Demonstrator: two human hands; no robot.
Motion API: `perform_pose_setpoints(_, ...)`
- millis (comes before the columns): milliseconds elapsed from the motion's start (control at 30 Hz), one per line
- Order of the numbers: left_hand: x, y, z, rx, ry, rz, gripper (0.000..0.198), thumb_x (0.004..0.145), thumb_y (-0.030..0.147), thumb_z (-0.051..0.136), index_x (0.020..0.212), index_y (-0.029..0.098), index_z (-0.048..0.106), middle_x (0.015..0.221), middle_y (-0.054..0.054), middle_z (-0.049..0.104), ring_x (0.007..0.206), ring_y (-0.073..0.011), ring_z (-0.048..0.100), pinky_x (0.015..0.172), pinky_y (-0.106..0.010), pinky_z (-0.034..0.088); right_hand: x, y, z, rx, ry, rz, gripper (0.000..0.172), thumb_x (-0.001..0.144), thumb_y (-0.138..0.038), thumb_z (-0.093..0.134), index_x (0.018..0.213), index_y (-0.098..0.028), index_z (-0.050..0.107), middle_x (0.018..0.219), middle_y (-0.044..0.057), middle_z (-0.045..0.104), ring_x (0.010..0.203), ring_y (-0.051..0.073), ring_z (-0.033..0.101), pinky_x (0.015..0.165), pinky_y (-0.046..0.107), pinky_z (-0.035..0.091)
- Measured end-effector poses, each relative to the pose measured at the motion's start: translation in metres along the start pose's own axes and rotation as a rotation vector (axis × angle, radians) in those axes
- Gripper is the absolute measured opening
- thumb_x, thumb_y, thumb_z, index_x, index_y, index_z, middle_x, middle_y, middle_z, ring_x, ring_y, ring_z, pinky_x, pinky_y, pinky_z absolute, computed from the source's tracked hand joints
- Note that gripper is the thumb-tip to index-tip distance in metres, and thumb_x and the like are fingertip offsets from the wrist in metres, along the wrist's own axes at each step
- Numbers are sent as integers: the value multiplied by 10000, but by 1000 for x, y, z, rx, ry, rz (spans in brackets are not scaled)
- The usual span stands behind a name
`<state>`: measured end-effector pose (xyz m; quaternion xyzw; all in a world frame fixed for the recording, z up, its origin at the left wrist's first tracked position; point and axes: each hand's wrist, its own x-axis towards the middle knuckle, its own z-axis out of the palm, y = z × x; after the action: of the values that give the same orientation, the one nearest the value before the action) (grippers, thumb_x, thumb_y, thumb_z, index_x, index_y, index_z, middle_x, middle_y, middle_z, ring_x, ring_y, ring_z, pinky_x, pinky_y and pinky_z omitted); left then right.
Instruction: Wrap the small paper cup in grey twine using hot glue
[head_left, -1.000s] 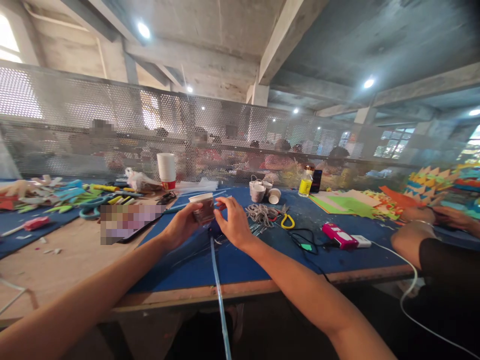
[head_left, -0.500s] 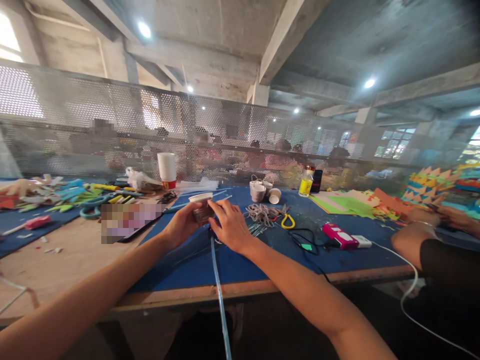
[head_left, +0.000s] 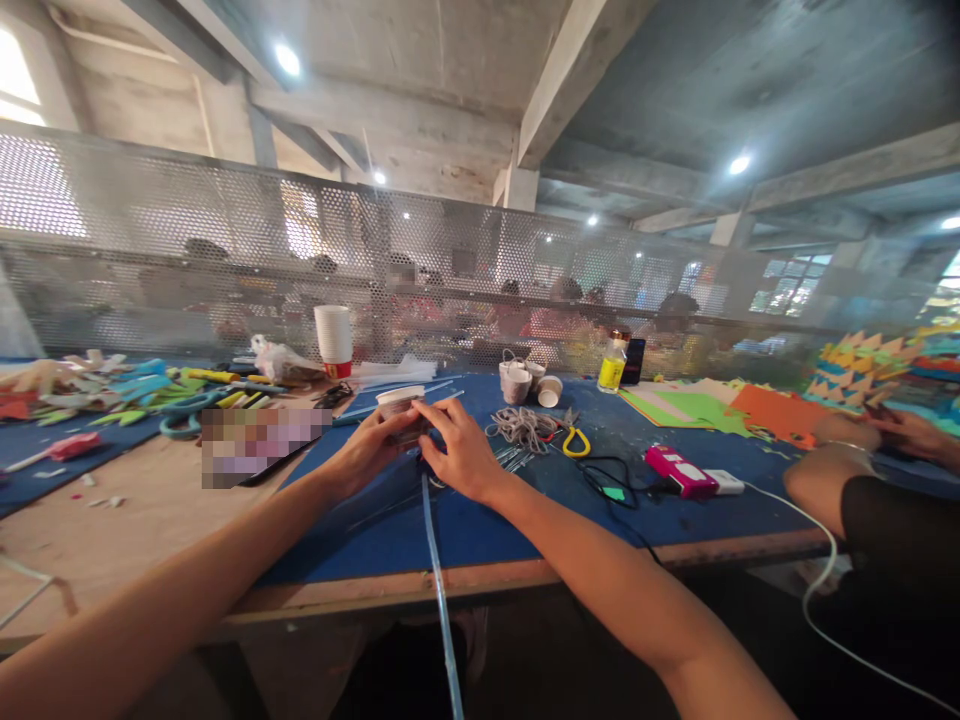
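In the head view, a small paper cup [head_left: 400, 400] with a pale rim and greyish-brown sides is held upright, slightly tilted, above the blue mat. My left hand [head_left: 367, 450] is closed around its near left side. From the right, my right hand [head_left: 459, 445] presses its fingertips against the cup's side, fingers bent. Below the hands, a long translucent bluish stick [head_left: 442, 600] runs over the table edge towards me; its far end is hidden. Beside my right hand lies a tangled heap of grey cord [head_left: 523, 428], with yellow-handled scissors [head_left: 576, 442] next to it.
Several small cups [head_left: 517, 383] stand farther back, one on its side. A stack of paper cups [head_left: 334, 342] and a yellow-labelled bottle [head_left: 613, 364] stand near the mesh screen. A pink box-shaped device [head_left: 681, 473] with cables lies right. Another person's arm [head_left: 829, 470] reaches in there.
My left hand's fingers have shifted farther over the front of the cup, covering more of its side. The cup has turned slightly; my right hand has barely moved.
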<state>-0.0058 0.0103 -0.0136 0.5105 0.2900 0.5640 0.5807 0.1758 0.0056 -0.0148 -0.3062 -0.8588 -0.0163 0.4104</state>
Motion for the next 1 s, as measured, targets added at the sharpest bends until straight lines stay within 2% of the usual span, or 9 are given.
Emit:
perform_pose_setpoints(167, -2, 3, 0, -31, 21, -29, 212, 872, 260, 713, 1050, 157, 763, 1033, -100, 786, 964, -226, 721, 840, -311, 572, 1, 2, 1, 82, 18, -19, 499, 969, -248, 532, 1467, -232, 497, 1245, 93, 584, 1164, 204, 584, 1042, 356, 495)
perform_pose_setpoints(300, -2, 4, -4, -65, 40, -43, 215, 881, 251, 667, 1055, 171, 765, 1040, -92, 789, 970, -227, 722, 894, -336, 572, 5, 9, -10, 73, -1, 44, 382, 990, -258, 536, 1367, -206, 564, 1157, 74, 652, 1048, 181, 632, 989, 322, 494)
perform_pose_setpoints(367, -2, 4, -6, -72, 73, -50, 227, 874, 240, 660, 1072, 189, 759, 1043, -83, 787, 958, -227, 723, 879, -348, 584, 5, 17, -19, -2, -96, 138, 267, 1002, -286, 545, 1239, -205, 639, 1076, 58, 686, 971, 180, 654, 921, 314, 499)
perform_pose_setpoints(433, -1, 4, -7, -69, 96, -51, 236, 869, 231, 653, 1081, 194, 751, 1042, -77, 782, 946, -223, 722, 854, -343, 594, 2, 27, -28, -108, -273, 179, 216, 990, -355, 591, 1081, -195, 704, 1060, 71, 692, 974, 202, 663, 872, 317, 491)
perform_pose_setpoints(533, -1, 5, -6, -71, 105, -55, 255, 862, 227, 647, 1095, 177, 739, 1040, -87, 777, 947, -225, 723, 841, -334, 599, -6, 40, -33, -189, -461, 184, 312, 954, -473, 641, 1059, -187, 711, 1097, 98, 688, 1011, 236, 668, 862, 331, 478)
perform_pose_setpoints(600, -2, 7, -5, -83, 104, -58, 269, 857, 226, 644, 1103, 165, 735, 1037, -99, 775, 942, -230, 727, 827, -329, 603, -10, 44, -29, -208, -507, 169, 351, 927, -486, 678, 1103, -182, 685, 1108, 108, 693, 1035, 255, 669, 854, 336, 480)
perform_pose_setpoints(700, -2, 9, -4, -97, 98, -62, 279, 845, 222, 643, 1098, 151, 733, 1022, -114, 777, 919, -235, 733, 803, -325, 608, -14, 44, -19, -241, -494, 129, 398, 920, -404, 700, 1225, -162, 620, 1138, 125, 700, 1059, 266, 671, 868, 352, 489)
perform_pose_setpoints(867, -2, 10, -6, -94, 67, -48, 279, 841, 244, 658, 1095, 154, 731, 1002, -108, 784, 907, -240, 737, 809, -336, 609, -16, 31, -11, -349, -464, 35, 425, 961, -279, 599, 1353, -127, 540, 1213, 149, 657, 1084, 267, 659, 917, 375, 496)
perform_pose_setpoints(1000, -2, 13, -7, -126, 82, -24, 322, 837, 238, 656, 1140, 147, 713, 1021, -112, 783, 927, -250, 738, 804, -337, 611, -16, 29, -18, -419, -364, 113, 438, 987, -288, 518, 1403, -150, 519, 1211, 145, 626, 958, 257, 688, 830, 368, 520)
